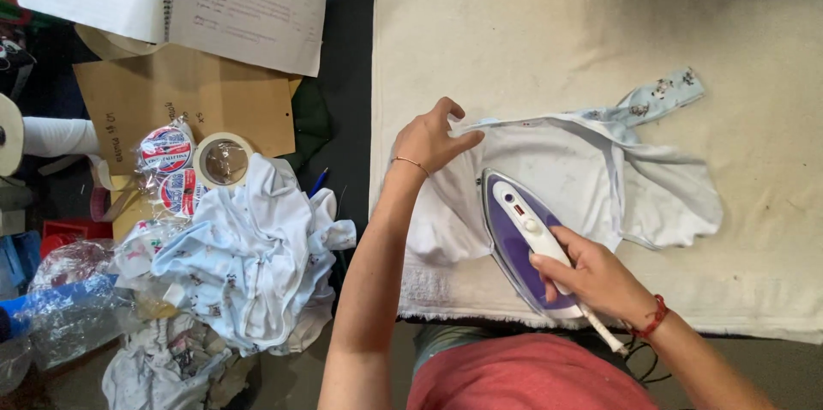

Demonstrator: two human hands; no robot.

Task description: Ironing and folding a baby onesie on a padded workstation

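On the cream towel [531, 24] covering the tabletop, the right hand [591, 277] is gripping the purple-and-white iron [519, 234] by its rigid handle, likely weighty, while the open left hand [431, 140] is pinning the soft, limp, pale baby garment [583, 165] flat by its edge.

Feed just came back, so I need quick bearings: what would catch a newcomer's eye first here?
The purple and white steam iron, gripped by the right hand, rests on a small pale blue garment spread over the cream padded cloth. The left hand pins the garment's edge. A heap of crumpled pale baby clothes lies at left.
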